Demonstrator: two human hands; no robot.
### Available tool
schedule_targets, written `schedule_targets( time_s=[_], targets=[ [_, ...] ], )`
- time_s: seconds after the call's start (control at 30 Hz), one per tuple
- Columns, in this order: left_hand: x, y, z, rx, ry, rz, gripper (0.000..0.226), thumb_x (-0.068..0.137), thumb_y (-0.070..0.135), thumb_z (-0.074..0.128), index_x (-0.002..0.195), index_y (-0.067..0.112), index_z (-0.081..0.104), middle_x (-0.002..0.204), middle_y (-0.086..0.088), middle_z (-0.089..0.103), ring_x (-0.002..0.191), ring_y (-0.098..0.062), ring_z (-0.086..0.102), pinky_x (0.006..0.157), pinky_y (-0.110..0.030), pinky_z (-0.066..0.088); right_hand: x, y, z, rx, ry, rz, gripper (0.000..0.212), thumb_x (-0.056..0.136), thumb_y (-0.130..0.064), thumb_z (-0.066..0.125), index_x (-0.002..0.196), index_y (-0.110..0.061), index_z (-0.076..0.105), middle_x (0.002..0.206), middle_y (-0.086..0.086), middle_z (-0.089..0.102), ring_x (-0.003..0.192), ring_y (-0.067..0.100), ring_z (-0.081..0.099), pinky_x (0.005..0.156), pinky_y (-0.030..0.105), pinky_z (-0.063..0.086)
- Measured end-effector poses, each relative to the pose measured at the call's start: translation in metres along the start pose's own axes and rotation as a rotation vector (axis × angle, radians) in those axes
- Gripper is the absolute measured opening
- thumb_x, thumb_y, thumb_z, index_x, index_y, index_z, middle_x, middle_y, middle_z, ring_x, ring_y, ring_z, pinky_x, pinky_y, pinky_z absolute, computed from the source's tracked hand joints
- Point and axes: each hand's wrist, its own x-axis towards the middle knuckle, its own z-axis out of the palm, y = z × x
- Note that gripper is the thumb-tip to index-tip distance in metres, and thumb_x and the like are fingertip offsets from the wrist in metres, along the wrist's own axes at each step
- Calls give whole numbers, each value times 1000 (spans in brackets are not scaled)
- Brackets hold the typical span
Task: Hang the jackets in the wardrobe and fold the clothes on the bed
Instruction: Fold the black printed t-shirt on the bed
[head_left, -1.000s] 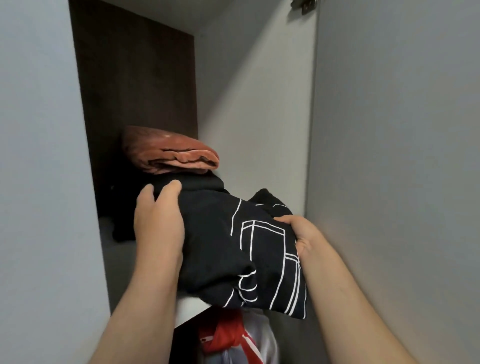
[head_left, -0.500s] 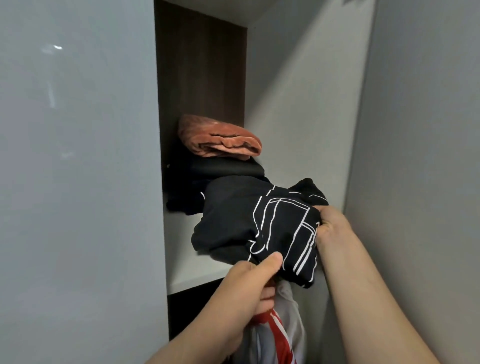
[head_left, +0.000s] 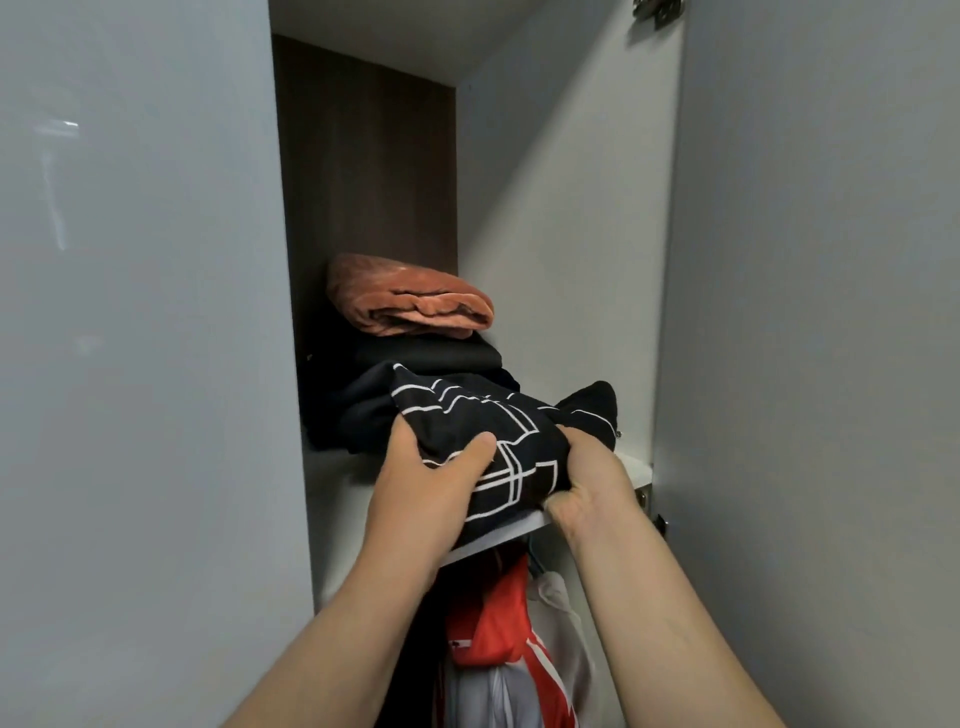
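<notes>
The folded black garment (head_left: 498, 447) with white lines sits mid-frame on the wardrobe shelf (head_left: 631, 467), overhanging its front edge. Left hand (head_left: 431, 480) and right hand (head_left: 587, 486) grip its sides — likely to slide it deeper, before the dark stack (head_left: 431, 364) under an orange blanket (head_left: 410, 304).

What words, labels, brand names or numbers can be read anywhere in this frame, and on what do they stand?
No text can be read.
On the black garment: white lines only, a pattern, no letters.
On the red and white jacket: a small dark mark, too small to read.
</notes>
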Motion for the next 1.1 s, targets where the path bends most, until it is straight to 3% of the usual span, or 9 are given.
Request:
schedule_targets(
  time_s=[0.13,0.23,0.33,0.53,0.67,0.77,0.87,0.97,1.1],
  targets=[
    [17,0,-18,147,83,12,51,72,12,70,115,36,55,101,13,67,90,-10,65,73,-29,52,-8,9,-15,-85,3,-55,35,86,0,69,121,-1,63,103,18,75,90,31,75,72,44,62],
    [16,-10,-30,308,50,13,51,75,4,60,113,36,52,95,12,63,83,-9,61,60,-23,43,-4,-6,-24,-101,-12,-58,37,86,-9,70,121,-1,61,104,18,74,91,31,74,75,46,62],
    [11,-19,-32,404,14,32,44,76,3,56,107,33,51,89,6,61,77,-13,59,56,-22,39,17,-32,-26,-344,226,-135,53,83,-21,75,125,-8,45,112,15,65,93,31,70,63,44,62],
    [13,-21,-28,465,34,65,49,77,7,57,117,35,49,97,5,62,87,-20,61,65,-31,42,40,-54,-12,-614,87,62,26,85,-30,73,104,-12,65,75,7,75,61,22,73,49,30,55],
    [14,-25,-22,527,85,75,61,81,14,62,135,30,39,121,0,59,104,-27,60,80,-36,45,45,-42,-33,-528,286,-316,23,73,-2,63,94,-10,67,80,10,70,67,25,66,49,25,49],
    [21,-28,-17,640,137,83,74,86,21,65,146,14,21,138,-11,48,112,-37,57,79,-39,43,38,-29,-53,-523,367,-542,19,76,-2,56,86,-15,65,81,8,69,73,30,66,62,34,54],
    [26,-25,-11,785,167,106,82,91,22,64,151,8,10,143,-19,39,110,-44,56,73,-36,36,38,-29,-47,-752,450,-628,22,81,-9,54,103,-10,59,87,4,63,79,30,60,65,33,45],
    [34,-21,-9,924,149,68,90,91,19,62,154,2,0,147,-25,31,112,-44,56,72,-36,35,44,-28,-35,-829,464,-576,30,85,-9,56,114,-8,49,85,-2,52,81,27,52,72,30,38],
    [45,-7,-5,980,56,-61,100,86,11,63,153,-2,-10,155,-29,20,126,-44,49,89,-42,45,51,-34,-27,-924,406,-488,40,87,-6,55,125,-4,45,96,6,58,84,29,53,71,30,40]
  ],
)
